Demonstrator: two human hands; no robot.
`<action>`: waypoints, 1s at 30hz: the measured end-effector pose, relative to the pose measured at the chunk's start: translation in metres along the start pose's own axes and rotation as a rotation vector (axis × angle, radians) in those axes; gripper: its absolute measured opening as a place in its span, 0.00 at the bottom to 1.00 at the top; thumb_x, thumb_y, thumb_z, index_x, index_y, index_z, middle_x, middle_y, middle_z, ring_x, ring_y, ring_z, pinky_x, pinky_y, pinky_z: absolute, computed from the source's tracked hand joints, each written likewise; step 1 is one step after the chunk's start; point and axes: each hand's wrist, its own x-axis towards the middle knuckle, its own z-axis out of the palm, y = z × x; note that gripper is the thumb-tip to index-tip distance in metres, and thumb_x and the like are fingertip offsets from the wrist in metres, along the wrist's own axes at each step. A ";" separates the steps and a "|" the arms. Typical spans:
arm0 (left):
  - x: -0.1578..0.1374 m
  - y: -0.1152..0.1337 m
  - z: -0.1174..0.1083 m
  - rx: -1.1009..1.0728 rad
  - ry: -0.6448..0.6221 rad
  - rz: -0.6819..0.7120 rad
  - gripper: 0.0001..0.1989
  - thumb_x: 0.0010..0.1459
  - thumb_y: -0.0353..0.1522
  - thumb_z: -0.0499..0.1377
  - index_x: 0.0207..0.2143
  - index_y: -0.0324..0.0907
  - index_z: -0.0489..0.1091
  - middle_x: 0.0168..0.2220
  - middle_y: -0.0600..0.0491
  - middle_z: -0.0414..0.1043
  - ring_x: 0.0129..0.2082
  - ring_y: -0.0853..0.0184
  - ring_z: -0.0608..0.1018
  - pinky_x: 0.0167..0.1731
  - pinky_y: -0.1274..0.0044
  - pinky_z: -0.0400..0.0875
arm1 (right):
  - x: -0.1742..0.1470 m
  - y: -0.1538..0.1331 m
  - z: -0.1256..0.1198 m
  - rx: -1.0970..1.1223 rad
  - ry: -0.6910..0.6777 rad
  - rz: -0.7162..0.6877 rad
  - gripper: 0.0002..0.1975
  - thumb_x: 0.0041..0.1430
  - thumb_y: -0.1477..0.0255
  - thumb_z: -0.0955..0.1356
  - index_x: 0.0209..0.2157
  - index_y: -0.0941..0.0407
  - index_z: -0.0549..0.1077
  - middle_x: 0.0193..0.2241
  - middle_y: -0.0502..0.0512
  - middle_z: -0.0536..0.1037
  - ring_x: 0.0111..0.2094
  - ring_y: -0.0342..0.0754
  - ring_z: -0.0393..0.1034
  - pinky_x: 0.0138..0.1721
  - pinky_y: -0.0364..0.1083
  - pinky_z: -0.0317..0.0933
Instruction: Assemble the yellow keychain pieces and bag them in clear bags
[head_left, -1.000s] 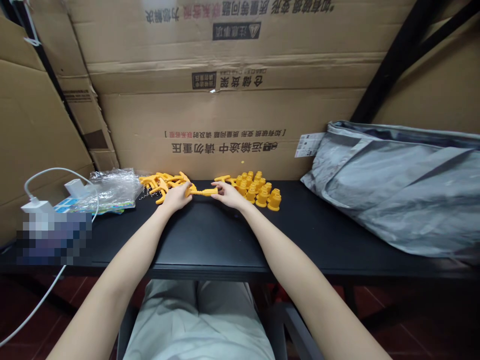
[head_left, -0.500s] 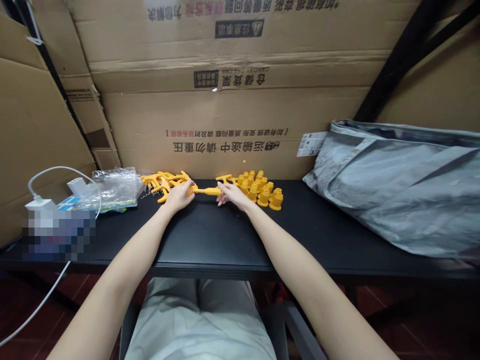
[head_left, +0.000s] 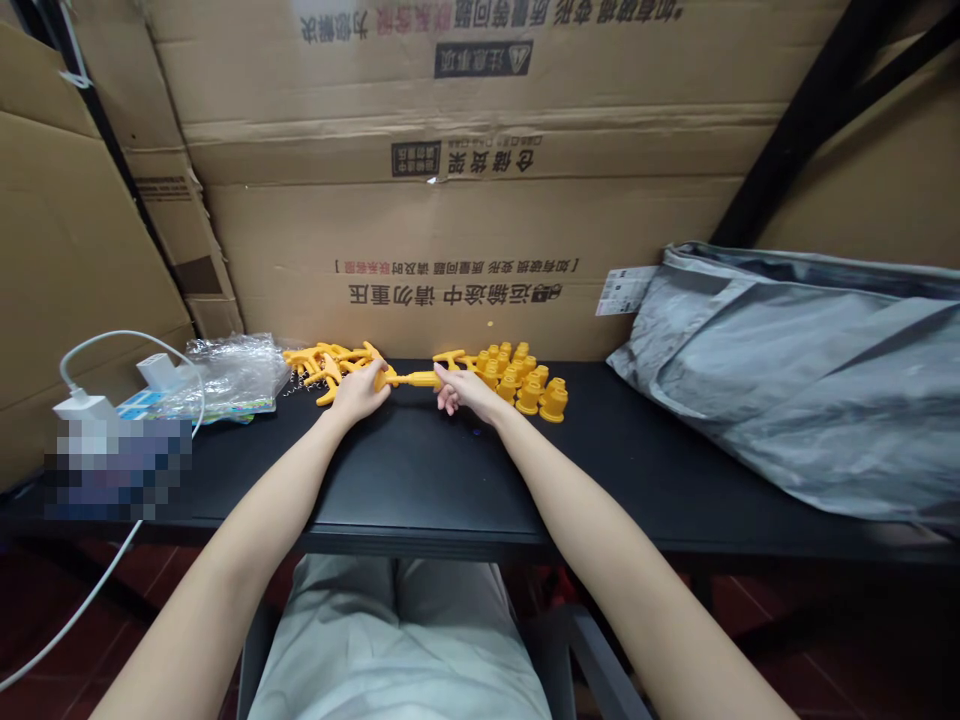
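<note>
Above the black table, I hold a slim yellow plastic piece [head_left: 417, 379] level between my two hands. My left hand [head_left: 361, 391] is closed on its left end, where a wider yellow part like a T-handle shows partly behind the fingers. My right hand [head_left: 463, 390] pinches the thicker right end between thumb and fingers, which cover that end. Behind my left hand lies a pile of yellow T-shaped handles [head_left: 327, 366], with thin coiled wire or springs beside it. To the right of my right hand stand several yellow stepped caps [head_left: 553, 399] in rows.
A yellow T-handle [head_left: 450, 357] lies behind my right hand. Clear plastic bags [head_left: 232, 370], a white charger [head_left: 84, 415] with its cable, and a blurred-out object occupy the left. A grey bag [head_left: 795, 390] rests at right. Cardboard [head_left: 465, 220] walls the back.
Both hands keep their hold on the yellow piece and stay nearly in place. My right hand's fingers have shifted slightly around its end. The view has moved a little.
</note>
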 end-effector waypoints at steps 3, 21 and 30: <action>0.000 0.002 0.000 -0.002 0.004 0.002 0.17 0.56 0.33 0.55 0.48 0.43 0.65 0.41 0.48 0.76 0.41 0.59 0.78 0.41 0.71 0.69 | 0.000 -0.002 0.004 -0.063 0.062 0.075 0.27 0.63 0.50 0.58 0.22 0.57 0.66 0.10 0.52 0.69 0.10 0.38 0.59 0.11 0.37 0.49; 0.000 0.003 -0.001 -0.037 0.023 -0.017 0.18 0.55 0.39 0.59 0.47 0.43 0.66 0.40 0.50 0.75 0.39 0.60 0.77 0.39 0.73 0.68 | 0.008 0.012 -0.014 -0.029 -0.009 -0.114 0.19 0.58 0.70 0.70 0.51 0.58 0.71 0.43 0.60 0.79 0.31 0.42 0.77 0.30 0.38 0.66; -0.001 0.000 0.002 -0.089 0.041 0.023 0.18 0.53 0.41 0.60 0.44 0.42 0.66 0.32 0.53 0.73 0.34 0.64 0.76 0.36 0.76 0.67 | 0.004 0.004 -0.006 0.007 -0.009 -0.025 0.14 0.64 0.63 0.65 0.39 0.60 0.73 0.25 0.54 0.79 0.22 0.40 0.73 0.25 0.37 0.65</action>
